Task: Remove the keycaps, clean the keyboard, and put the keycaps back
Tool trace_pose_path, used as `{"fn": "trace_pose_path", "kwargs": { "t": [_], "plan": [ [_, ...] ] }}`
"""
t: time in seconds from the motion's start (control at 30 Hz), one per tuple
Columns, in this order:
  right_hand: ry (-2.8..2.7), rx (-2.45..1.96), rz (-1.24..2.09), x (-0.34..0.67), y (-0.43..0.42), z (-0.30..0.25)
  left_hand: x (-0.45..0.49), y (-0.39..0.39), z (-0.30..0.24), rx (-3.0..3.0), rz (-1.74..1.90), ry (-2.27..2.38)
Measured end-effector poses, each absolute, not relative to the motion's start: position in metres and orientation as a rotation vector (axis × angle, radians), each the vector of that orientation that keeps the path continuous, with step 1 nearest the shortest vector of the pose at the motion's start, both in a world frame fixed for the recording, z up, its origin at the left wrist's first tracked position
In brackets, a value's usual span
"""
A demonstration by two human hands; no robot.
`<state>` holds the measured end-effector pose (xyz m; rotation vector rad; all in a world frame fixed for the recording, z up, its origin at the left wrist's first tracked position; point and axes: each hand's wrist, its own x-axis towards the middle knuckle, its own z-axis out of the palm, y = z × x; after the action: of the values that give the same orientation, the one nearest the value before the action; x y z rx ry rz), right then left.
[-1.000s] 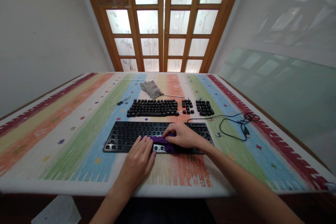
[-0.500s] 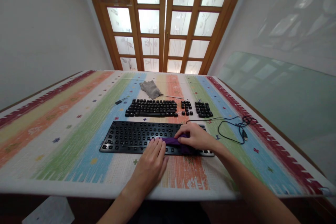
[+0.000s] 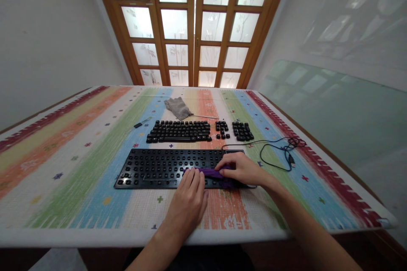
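The left hand (image 3: 190, 194) lies palm down, fingers (image 3: 192, 178) close together and pointing forward, their undersides hidden. The right hand (image 3: 240, 168) curls inward, thumb and index seemingly pinched. Left forearm (image 3: 159, 243) and right forearm (image 3: 299, 214) are bare.

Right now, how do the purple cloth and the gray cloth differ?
The purple cloth rests on the black keyboard; the gray cloth lies on the striped tablecloth, beyond the keycaps. The right grip holds the purple cloth; nothing holds the gray cloth. Both look like soft, creased fabric.
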<state>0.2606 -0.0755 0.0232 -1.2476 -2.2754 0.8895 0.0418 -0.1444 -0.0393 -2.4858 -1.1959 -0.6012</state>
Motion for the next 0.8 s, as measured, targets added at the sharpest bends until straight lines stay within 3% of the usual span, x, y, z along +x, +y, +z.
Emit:
{"fn": "trace_pose_path", "kwargs": {
  "t": [0.37, 0.8],
  "plan": [
    [-2.357, -1.294, 0.545, 0.241, -0.091, 0.014, 0.039, -0.139, -0.04, -2.479, -0.712, -1.177],
    [-2.375, -1.294, 0.583, 0.252, -0.091, 0.017, 0.045, -0.136, -0.029, -2.53, -0.745, -1.261]
  ]
}}
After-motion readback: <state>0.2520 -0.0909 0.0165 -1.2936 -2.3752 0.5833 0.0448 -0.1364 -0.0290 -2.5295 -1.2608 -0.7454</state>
